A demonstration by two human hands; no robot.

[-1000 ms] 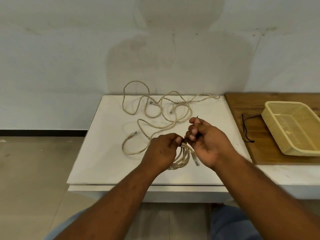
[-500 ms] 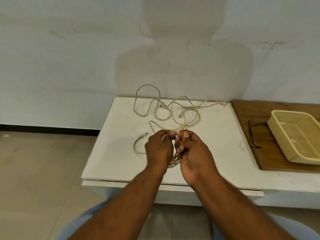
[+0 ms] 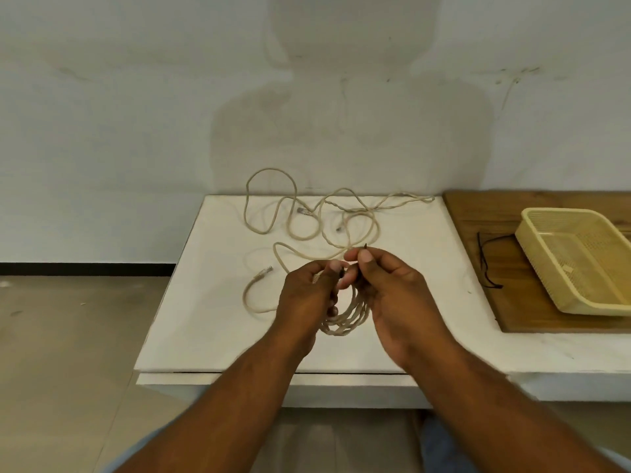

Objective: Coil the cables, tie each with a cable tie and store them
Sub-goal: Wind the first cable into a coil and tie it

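Beige coiled cable (image 3: 345, 317), several loops, gripped by left hand (image 3: 307, 298) over white table (image 3: 211, 302); dark cable tie (image 3: 364, 248) pinched by right hand (image 3: 392, 291). Loose cable (image 3: 307, 216) tangled farther back.

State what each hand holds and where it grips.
Both hands, left hand and right hand, hold the coiled cable at its top, pinching the dark cable tie there.

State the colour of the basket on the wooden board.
Pale yellow basket, clearest in the head view.
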